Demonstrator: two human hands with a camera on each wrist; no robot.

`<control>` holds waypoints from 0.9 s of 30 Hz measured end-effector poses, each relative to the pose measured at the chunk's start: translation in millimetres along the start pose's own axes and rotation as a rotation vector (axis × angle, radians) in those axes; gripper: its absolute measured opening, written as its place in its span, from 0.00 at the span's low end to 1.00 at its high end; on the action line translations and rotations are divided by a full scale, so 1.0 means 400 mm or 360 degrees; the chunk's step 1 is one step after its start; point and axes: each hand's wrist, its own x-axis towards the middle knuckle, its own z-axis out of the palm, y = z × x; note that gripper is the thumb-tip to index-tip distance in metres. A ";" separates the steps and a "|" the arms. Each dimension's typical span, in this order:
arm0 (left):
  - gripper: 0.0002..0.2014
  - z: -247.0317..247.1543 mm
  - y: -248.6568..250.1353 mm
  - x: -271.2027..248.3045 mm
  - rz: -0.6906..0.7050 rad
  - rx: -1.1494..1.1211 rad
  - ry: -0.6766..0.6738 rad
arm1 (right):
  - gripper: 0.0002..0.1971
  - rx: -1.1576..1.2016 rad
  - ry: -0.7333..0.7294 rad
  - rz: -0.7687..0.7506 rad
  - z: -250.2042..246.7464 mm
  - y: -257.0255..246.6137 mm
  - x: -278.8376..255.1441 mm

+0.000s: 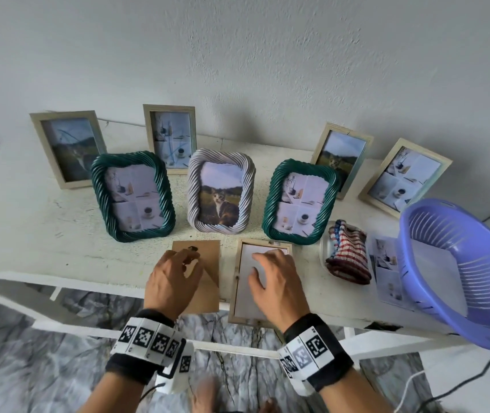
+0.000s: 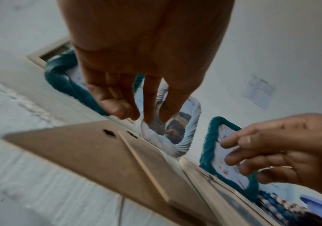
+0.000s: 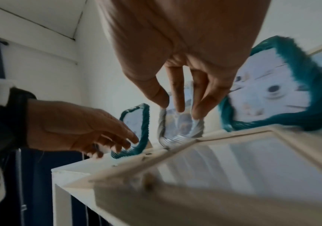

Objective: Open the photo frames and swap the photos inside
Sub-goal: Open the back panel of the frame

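A light wooden frame [image 1: 234,281] lies face down near the table's front edge, its back open. Inside it shows the white back of a photo [image 1: 245,299], seen close in the right wrist view [image 3: 233,160]. My right hand [image 1: 257,263] hovers just over that photo with relaxed fingers [image 3: 179,110], holding nothing. To the left lies the brown backing board [image 1: 208,254] with its stand flap [image 2: 146,168]. My left hand [image 1: 188,259] hangs above the board with loosely bent fingers [image 2: 137,116] and touches nothing.
Behind stand two green twisted frames [image 1: 132,196] [image 1: 300,201] and a white twisted frame with a cat photo [image 1: 221,190]. Several wooden frames line the wall. At the right are a striped cloth [image 1: 348,254], a loose print [image 1: 386,269] and a purple basket [image 1: 458,272].
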 end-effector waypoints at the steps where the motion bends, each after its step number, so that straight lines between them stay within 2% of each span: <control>1: 0.09 -0.009 -0.014 -0.006 -0.0072 0.0023 0.0026 | 0.12 0.0060 -0.0075 -0.0053 0.004 -0.024 0.014; 4: 0.10 -0.024 -0.042 -0.021 -0.0208 0.0022 -0.0003 | 0.15 0.0188 -0.0334 -0.0069 0.015 -0.090 0.055; 8: 0.09 -0.035 -0.054 -0.033 -0.0221 -0.0051 -0.0008 | 0.19 0.0060 -0.0695 0.0013 0.042 -0.147 0.090; 12: 0.09 -0.038 -0.059 -0.034 -0.0287 -0.0095 -0.0047 | 0.18 0.0064 -0.0783 0.0152 0.085 -0.167 0.100; 17: 0.07 -0.046 -0.064 -0.019 -0.0344 -0.0123 -0.0082 | 0.13 0.0156 -0.0771 0.0215 0.117 -0.174 0.090; 21: 0.05 -0.061 -0.054 -0.012 -0.0559 -0.0258 -0.0075 | 0.14 0.0309 -0.0710 0.0286 0.094 -0.177 0.094; 24: 0.06 -0.076 -0.037 -0.014 -0.0587 -0.0453 0.0001 | 0.11 0.0413 -0.0514 0.0268 0.065 -0.164 0.084; 27: 0.03 -0.073 -0.002 -0.016 -0.0546 -0.0665 -0.0012 | 0.10 0.0449 -0.0178 0.0196 0.028 -0.130 0.058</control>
